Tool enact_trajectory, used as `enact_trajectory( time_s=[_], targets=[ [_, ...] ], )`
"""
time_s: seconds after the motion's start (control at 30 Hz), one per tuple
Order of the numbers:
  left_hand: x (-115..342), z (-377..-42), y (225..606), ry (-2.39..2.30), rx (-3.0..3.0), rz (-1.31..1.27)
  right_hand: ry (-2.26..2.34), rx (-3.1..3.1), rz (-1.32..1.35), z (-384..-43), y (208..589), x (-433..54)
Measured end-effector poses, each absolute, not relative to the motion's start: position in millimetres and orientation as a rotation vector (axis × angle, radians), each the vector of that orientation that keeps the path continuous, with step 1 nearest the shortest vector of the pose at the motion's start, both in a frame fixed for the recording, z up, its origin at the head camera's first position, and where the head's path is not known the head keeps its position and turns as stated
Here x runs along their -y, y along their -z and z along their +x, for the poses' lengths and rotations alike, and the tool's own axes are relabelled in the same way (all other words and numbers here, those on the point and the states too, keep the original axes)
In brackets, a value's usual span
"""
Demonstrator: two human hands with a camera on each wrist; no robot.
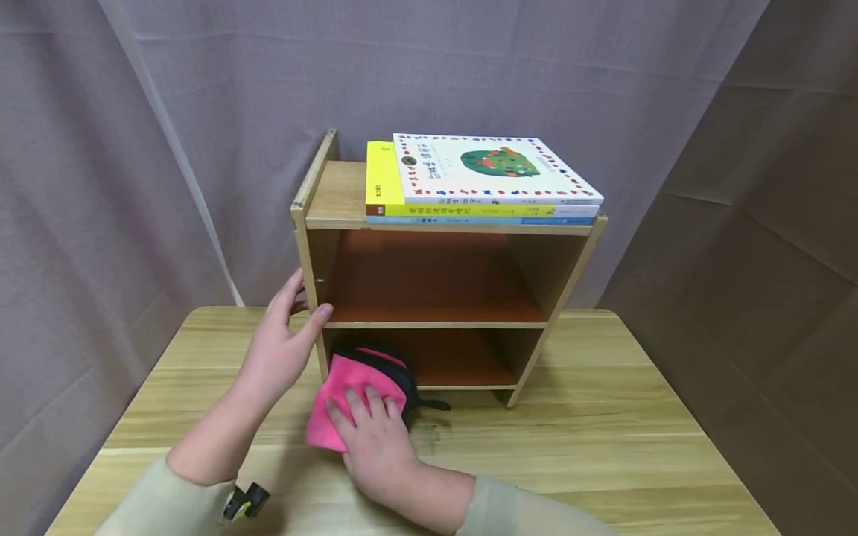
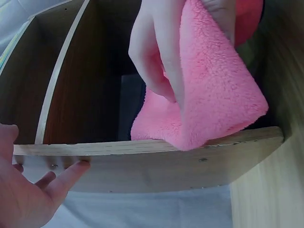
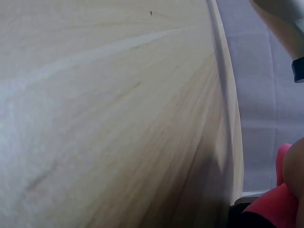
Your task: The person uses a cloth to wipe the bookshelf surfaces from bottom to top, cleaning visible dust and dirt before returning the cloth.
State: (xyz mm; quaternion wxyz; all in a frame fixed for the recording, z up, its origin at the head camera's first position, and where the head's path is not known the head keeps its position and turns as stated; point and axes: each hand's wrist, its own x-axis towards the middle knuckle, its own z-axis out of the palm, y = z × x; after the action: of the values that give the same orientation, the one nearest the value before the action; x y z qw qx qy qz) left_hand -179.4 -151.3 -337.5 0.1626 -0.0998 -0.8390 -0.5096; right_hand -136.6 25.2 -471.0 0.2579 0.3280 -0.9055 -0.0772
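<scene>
A small wooden bookshelf (image 1: pixel 436 325) with reddish-brown boards stands on the table. My left hand (image 1: pixel 278 350) holds its left side panel, thumb over the front edge and fingers along the outer face. At the lower left opening, my right hand (image 1: pixel 378 450) grips a fluffy pink cleaning cloth (image 1: pixel 355 372) with a black border and a black hanging loop (image 1: pixel 434 404). The left wrist view shows the cloth's pink pile (image 2: pixel 218 90) between the right fingers and thumb. One part of it overlaps the panel's front edge (image 2: pixel 142 146); its dark part reaches into the compartment.
Several books (image 1: pixel 496 171) lie flat on the shelf's top, a white picture book uppermost. The wooden table (image 1: pixel 603 447) extends on both sides of the shelf. Grey curtains (image 1: pixel 429 67) hang behind it. A black clip-like device (image 1: pixel 246 501) sits at the left cuff.
</scene>
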Motion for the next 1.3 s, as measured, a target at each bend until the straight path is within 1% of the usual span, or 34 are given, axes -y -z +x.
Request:
enact_trajectory(
  time_s=[0.77, 1.3],
  targets=[
    [148, -183, 334, 1.408, 2.408, -0.286, 0.426, 2.493, 0.882, -137, 475, -16],
    [151, -183, 335, 1.399, 2.401, -0.312, 0.615, 2.571, 0.907, -134, 470, -10]
  ],
)
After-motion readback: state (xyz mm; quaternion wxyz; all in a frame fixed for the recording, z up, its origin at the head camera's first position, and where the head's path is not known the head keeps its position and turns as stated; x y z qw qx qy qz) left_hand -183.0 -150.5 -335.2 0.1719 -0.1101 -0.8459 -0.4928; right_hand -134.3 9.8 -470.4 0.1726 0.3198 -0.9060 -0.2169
